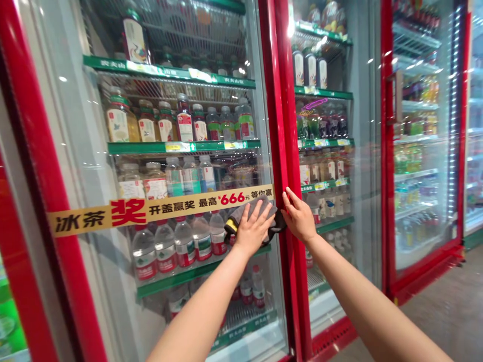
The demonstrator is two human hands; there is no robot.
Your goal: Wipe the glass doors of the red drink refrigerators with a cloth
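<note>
My left hand (253,229) lies spread on a dark grey cloth (266,206) with a yellow edge, pressing it against the glass door (260,171) of a drinks cooler. The cloth covers the right end of a beige banner strip (177,206) with red and black lettering. Just to the right, my right hand (299,216) rests on the red door frame (289,151). Its index finger reaches up along the frame, its other fingers are partly bent, and no object shows in it.
Bottles (184,241) stand on green-edged shelves (181,147) behind the glass. A second cooler door is right of the red frame. Farther right is another red-framed cooler (390,201) with a handle, above a grey floor (437,311). A red panel stands at the far left.
</note>
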